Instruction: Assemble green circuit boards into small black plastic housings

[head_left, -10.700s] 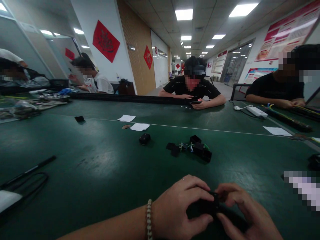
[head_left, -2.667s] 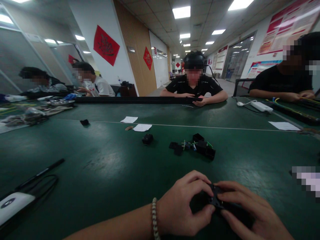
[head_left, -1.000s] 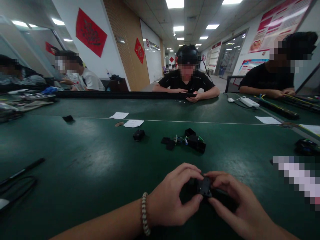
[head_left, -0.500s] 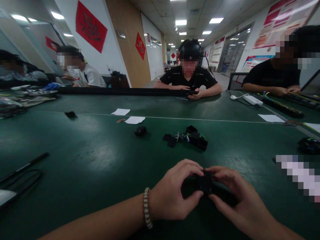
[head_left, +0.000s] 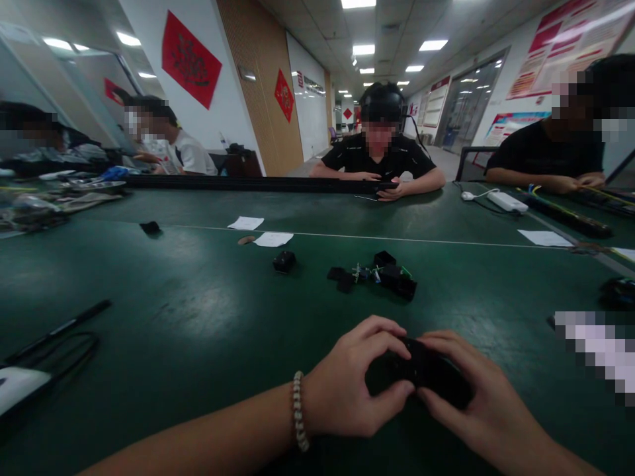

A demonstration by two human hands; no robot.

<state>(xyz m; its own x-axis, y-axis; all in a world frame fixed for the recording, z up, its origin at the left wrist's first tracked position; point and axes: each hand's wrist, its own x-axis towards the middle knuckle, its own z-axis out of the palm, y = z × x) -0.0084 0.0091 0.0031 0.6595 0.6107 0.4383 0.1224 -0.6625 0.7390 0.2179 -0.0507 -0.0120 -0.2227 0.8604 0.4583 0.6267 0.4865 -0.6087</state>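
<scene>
A small black plastic housing (head_left: 421, 362) is held between my two hands, just above the green tabletop. My left hand (head_left: 354, 380), with a beaded bracelet (head_left: 299, 411) at the wrist, pinches its left side between thumb and fingers. On the opposite side, my right hand (head_left: 489, 396) grips it with thumb and fingertips, and a dark part of it reaches into that palm. Its finer details are lost in shadow. Beyond the hands lies a cluster of black plastic parts (head_left: 397, 281) with small green and white pieces. A black box-shaped part (head_left: 284, 262) sits to their left.
Paper slips (head_left: 274, 239) lie near the seam of the green table (head_left: 198, 330). A black cable (head_left: 64, 330) is at left, a white power strip (head_left: 507, 201) at far right. Opposite sits a person (head_left: 380, 155) wearing a headset; others sit at both sides.
The view has shifted slightly, so the table items appear a little further right. Both hands keep their hold, and more of the housing's dark body shows towards my right palm.
</scene>
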